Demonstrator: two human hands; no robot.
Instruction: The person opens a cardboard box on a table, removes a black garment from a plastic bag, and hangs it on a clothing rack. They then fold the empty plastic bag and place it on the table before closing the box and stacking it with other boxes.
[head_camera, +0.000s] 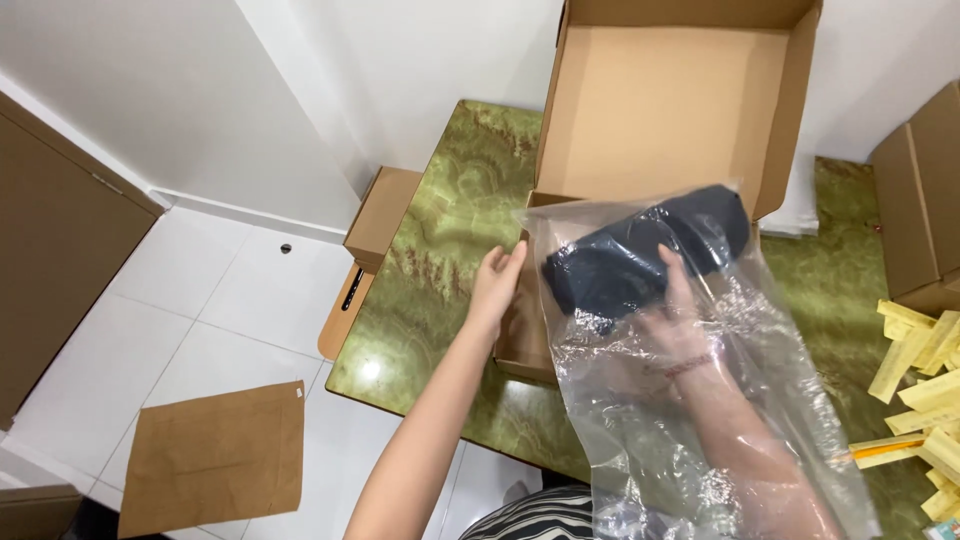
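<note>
Packaging in view: three cardboard boxes, one plastic bag, one flat sheet.

Open brown cardboard mailer box stands at the far edge of my green marble-pattern table, lid upright. Clear crinkly plastic bag lies over its front, dark folded item inside, my right hand in the bag. Small brown cardboard box hangs off the table's left edge. Larger closed brown cardboard box at far right. Flat brown cardboard sheet on the white floor tiles.
</note>
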